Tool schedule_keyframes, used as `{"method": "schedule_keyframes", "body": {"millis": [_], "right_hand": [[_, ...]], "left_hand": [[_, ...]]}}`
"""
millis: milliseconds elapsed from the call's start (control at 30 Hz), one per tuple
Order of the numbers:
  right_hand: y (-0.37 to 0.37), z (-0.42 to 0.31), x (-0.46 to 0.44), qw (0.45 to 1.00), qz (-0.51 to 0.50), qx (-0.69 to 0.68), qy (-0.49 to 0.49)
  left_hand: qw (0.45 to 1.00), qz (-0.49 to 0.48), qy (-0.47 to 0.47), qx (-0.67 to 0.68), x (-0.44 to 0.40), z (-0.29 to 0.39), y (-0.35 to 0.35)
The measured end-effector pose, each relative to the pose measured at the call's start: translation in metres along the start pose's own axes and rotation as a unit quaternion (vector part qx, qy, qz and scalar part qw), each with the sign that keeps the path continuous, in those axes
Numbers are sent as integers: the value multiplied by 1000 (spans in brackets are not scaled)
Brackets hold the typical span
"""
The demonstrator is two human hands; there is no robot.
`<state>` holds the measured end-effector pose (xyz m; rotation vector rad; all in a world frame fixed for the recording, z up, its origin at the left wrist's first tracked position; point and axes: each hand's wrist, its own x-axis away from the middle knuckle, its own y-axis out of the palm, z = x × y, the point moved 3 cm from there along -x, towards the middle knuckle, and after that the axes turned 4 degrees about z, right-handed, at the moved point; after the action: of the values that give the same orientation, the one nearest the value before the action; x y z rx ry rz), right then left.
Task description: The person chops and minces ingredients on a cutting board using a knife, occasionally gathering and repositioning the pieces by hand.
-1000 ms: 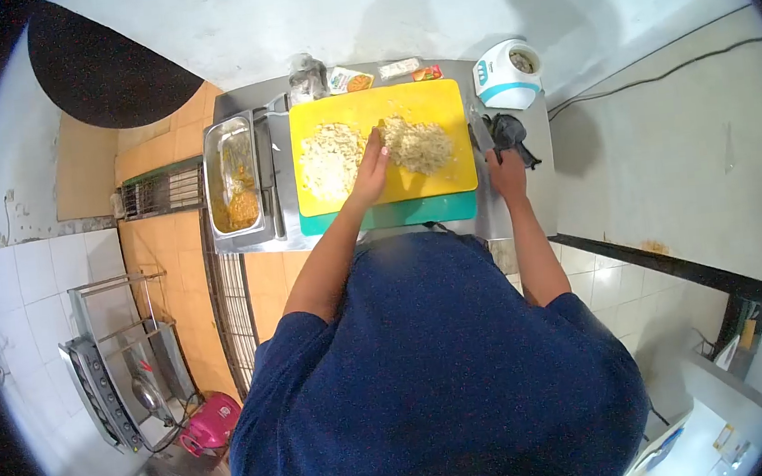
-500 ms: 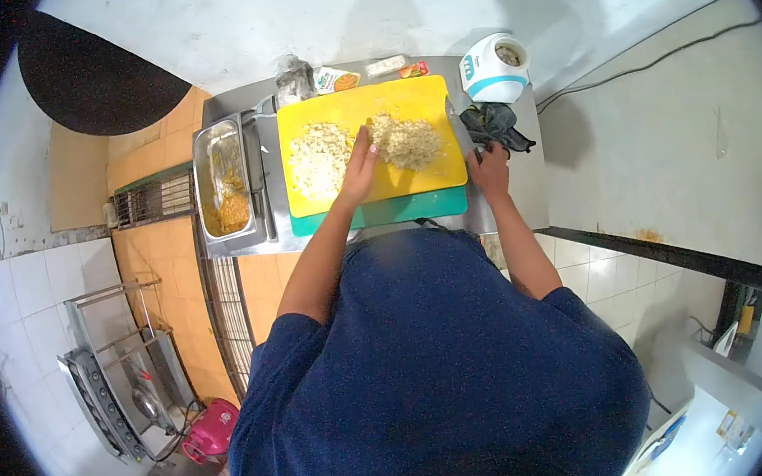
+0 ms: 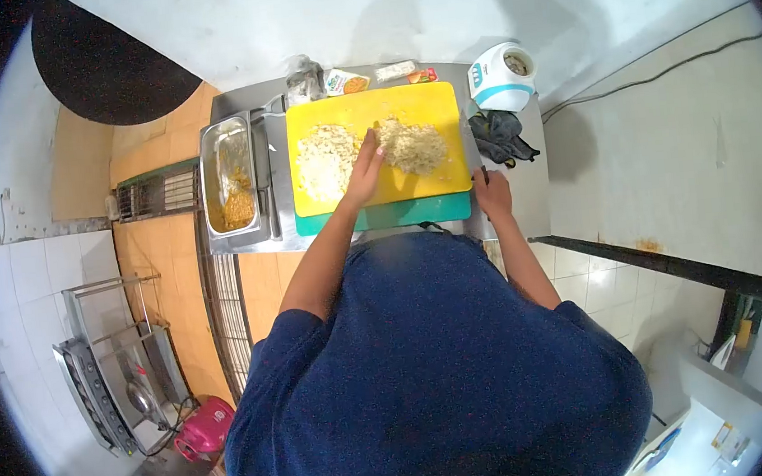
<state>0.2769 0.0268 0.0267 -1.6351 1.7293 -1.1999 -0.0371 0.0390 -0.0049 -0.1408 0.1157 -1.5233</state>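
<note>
L hand (image 3: pixel 365 174) extended, thumb apart from fingers, btwn two piles of pale chopped food (image 3: pixel 416 149) on yellow board (image 3: pixel 373 103). R hand (image 3: pixel 493 195) curled round knife (image 3: pixel 485 175) just R of board (blade hard to see), nr black bag (image 3: pixel 500 134).

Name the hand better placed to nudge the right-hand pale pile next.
Left, likely: the left hand is over the yellow board, beside that pale pile, while the right hand is off the board's right edge, apparently closed around a dark handle.
</note>
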Motion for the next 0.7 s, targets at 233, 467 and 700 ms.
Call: {"method": "schedule_keyframes", "body": {"millis": [233,467,700], "right_hand": [[0,-13,26,999,-7,-36,1],[35,-1,34,995,-44,-31,-79],[31,-55,18,981,-160,-111,-24]], "left_hand": [[1000,8,9,-2,-1,-9,3],[995,-8,46,-91,-6,-26,14],[972,-62,69,-214,-7,-27,21]]}}
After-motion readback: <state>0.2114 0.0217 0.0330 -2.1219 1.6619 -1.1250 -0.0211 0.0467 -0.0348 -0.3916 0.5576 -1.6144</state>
